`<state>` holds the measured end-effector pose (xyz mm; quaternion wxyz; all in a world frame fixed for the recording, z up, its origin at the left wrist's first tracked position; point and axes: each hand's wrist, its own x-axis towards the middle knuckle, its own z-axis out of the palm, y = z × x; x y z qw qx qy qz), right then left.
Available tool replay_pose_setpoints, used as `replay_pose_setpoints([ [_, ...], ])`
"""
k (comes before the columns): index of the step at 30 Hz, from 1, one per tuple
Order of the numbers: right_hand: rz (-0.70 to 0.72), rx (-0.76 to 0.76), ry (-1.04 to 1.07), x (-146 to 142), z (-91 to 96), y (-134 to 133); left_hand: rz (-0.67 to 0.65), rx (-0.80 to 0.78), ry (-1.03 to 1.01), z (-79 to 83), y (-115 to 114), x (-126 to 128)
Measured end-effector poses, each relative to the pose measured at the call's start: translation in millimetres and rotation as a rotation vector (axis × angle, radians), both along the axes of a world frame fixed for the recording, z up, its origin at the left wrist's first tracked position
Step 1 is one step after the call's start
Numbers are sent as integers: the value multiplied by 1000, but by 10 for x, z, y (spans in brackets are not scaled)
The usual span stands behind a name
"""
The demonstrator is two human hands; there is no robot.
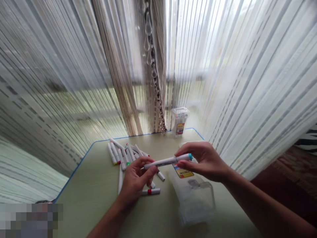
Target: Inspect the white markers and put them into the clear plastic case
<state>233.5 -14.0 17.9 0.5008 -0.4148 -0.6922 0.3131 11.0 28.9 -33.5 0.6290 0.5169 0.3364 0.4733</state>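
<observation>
Both of my hands hold one white marker [166, 161] level above the pale green table [94, 185]. My left hand [137, 180] pinches its left end with fingers curled. My right hand [201, 160] grips the right end, where a teal band shows. Several white markers [123, 154] with coloured bands lie in a loose pile on the table behind my left hand. One marker with a red band [150, 191] lies just right of my left hand.
A clear plastic case [195, 198] with a yellow label lies on its side under my right hand. A second clear tub [179, 121] stands at the table's far edge. Striped sheer curtains [247, 82] and a bead string [156, 86] hang close around the table.
</observation>
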Motion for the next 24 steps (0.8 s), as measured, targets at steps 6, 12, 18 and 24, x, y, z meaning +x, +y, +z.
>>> replay_pose_setpoints([
  [6,-45,109,-142,-45,183,-99,17,36,-41,44,-51,29],
  [12,-119,132,-172,-58,278,-248,-53,64,-94,107,-95,-13],
  [18,-172,15,-94,19,194,-455,-170,89,-81,112,-148,-77],
  [24,-220,22,-120,34,157,-619,-214,96,-58,113,-169,-75],
])
